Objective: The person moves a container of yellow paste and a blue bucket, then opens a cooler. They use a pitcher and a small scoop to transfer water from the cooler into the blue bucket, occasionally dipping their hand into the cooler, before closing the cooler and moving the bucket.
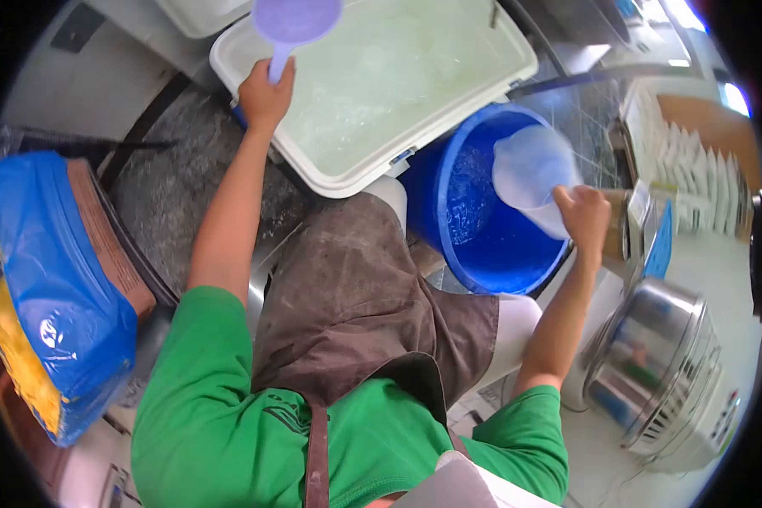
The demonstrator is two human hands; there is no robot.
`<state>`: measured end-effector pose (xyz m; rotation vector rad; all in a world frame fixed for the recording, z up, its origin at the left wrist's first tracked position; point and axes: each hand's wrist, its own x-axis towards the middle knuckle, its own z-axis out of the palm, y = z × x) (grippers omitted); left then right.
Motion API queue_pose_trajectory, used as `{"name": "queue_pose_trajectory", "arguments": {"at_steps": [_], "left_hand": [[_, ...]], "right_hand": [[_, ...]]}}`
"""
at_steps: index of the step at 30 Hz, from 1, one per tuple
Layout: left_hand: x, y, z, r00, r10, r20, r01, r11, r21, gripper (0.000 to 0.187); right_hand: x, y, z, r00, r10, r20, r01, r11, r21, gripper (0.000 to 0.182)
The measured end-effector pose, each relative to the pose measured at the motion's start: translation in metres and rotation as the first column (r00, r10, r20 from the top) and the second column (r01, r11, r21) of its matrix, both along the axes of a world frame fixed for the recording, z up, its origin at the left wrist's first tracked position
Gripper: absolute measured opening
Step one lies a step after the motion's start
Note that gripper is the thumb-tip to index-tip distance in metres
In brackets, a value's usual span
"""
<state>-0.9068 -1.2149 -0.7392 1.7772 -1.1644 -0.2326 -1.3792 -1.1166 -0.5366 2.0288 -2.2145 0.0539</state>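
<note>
Landmark: blue bucket (pixel 506 262), open-topped, in front of the person.

Left hand (pixel 267 95): closed round the handle of a purple ladle (pixel 296 17), its bowl over the far left part of a white-rimmed tub (pixel 347 184). Tub: left of the bucket and just beside it, holding cloudy, pale liquid.

Right hand (pixel 584 216): clamped on a translucent jug (pixel 533 169), over the bucket's mouth. Jug's contents: cannot tell. Hands: well apart.

Handling, as judged: jug best kept inside the bucket's rim, so that drips fall within; firm grip, wet plastic being likely to slip. Ladle best carried level and low, clear of the tub's edge; slow wrists, to limit splashing.

Surface: pale, right of the bucket (pixel 724 275), bearing a shiny steel pot (pixel 648 347). White packets (pixel 698 173), in a row, farther right of the bucket.

Room: grey tiles (pixel 597 106) beyond the bucket; blue-and-yellow bag (pixel 63 271) far to its left; bright light at upper right.
</note>
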Motion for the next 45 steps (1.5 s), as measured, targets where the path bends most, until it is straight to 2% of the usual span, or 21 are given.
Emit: {"name": "queue_pose_trajectory", "arguments": {"at_steps": [1, 3, 5, 7, 9, 11, 13, 16, 20, 22, 30, 32, 34, 37, 45], "left_hand": [[0.0, -0.002, 0.002, 1.0, -0.009, 0.012, 0.008, 0.999, 0.031, 0.04], [0.001, -0.001, 0.002, 0.999, -0.039, 0.036, 0.036, 0.997, 0.074, 0.042], [-0.001, -0.003, 0.003, 1.0, -0.014, 0.025, 0.013, 0.999, 0.033, 0.043], [-0.001, -0.003, 0.004, 0.999, -0.017, 0.028, 0.016, 0.999, 0.03, 0.043], [-0.001, -0.005, 0.004, 0.999, -0.017, 0.029, 0.016, 0.999, 0.03, 0.043], [0.0, -0.005, 0.002, 1.0, -0.012, 0.02, 0.01, 0.997, 0.073, 0.044], [0.0, -0.006, 0.002, 0.999, -0.013, 0.031, 0.01, 0.997, 0.074, 0.044], [-0.001, -0.007, 0.004, 1.0, -0.009, 0.026, 0.008, 0.998, 0.068, 0.045], [-0.002, -0.005, 0.007, 1.0, -0.003, -0.021, 0.005, 0.996, 0.086, 0.045], [-0.001, -0.005, 0.006, 1.0, -0.003, -0.016, 0.004, 0.997, 0.083, 0.045], [-0.001, -0.007, 0.001, 1.0, -0.002, 0.014, 0.001, 0.999, 0.054, 0.041], [-0.001, -0.007, 0.0, 1.0, 0.006, -0.02, -0.006, 1.0, -0.011, 0.041], [0.001, -0.006, -0.002, 1.0, 0.009, -0.018, -0.008, 0.999, 0.032, 0.043], [0.001, -0.007, 0.0, 0.999, 0.028, -0.016, -0.026, 0.996, 0.08, 0.045], [0.0, -0.007, 0.003, 0.998, 0.039, -0.041, -0.035, 0.995, 0.095, 0.047]], "right_hand": [[0.025, -0.005, 0.021, 0.999, -0.039, 0.037, 0.038, 0.999, 0.029, 0.043], [0.058, -0.028, 0.027, 0.97, 0.216, -0.116, -0.217, 0.976, 0.005, 0.036], [0.082, -0.065, 0.007, 0.86, 0.482, -0.167, -0.489, 0.872, 0.0, 0.031], [0.118, -0.099, -0.027, 0.804, 0.58, -0.133, -0.577, 0.814, 0.066, 0.029], [0.16, -0.124, -0.059, 0.731, 0.682, -0.029, -0.681, 0.731, 0.046, 0.028], [0.202, -0.14, -0.088, 0.7, 0.712, 0.059, -0.709, 0.681, 0.184, 0.027], [0.242, -0.142, -0.11, 0.68, 0.731, 0.051, -0.694, 0.621, 0.364, 0.027], [0.281, -0.131, -0.127, 0.677, 0.73, 0.096, -0.653, 0.535, 0.536, 0.025], [0.296, -0.117, -0.145, 0.718, 0.676, 0.167, -0.628, 0.525, 0.575, 0.026], [0.296, -0.114, -0.162, 0.795, 0.57, 0.209, -0.568, 0.576, 0.588, 0.027], [0.292, -0.107, -0.22, 0.775, 0.585, 0.24, -0.592, 0.539, 0.599, 0.026], [0.296, -0.11, -0.227, 0.759, 0.6, 0.251, -0.61, 0.522, 0.596, 0.025], [0.302, -0.111, -0.233, 0.714, 0.666, 0.216, -0.624, 0.464, 0.629, 0.022], [0.315, -0.11, -0.248, 0.715, 0.682, 0.154, -0.568, 0.438, 0.697, 0.018], [0.334, -0.11, -0.27, 0.716, 0.686, 0.131, -0.529, 0.41, 0.743, 0.015]]}}
